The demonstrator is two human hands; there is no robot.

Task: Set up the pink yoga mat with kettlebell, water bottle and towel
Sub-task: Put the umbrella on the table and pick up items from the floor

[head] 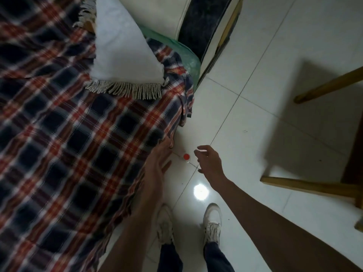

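None of the task's things, the pink mat, the kettlebell, the water bottle or the towel, can be found in this view. The left hand reaches down beside the edge of a plaid blanket, fingers stretched out and a little spread; its fingertips are at the hanging corner of the cloth, but whether they pinch it I cannot tell. The right hand hangs over the white tiled floor, fingers loosely curled and half open, holding nothing. Between the two hands a small red round cap lies on the floor. On the blanket rests a white pillow with a fringe along its lower edge. Below, two white sneakers stand on the tiles, with a bright light reflection just ahead of them. To the right are wooden furniture legs.
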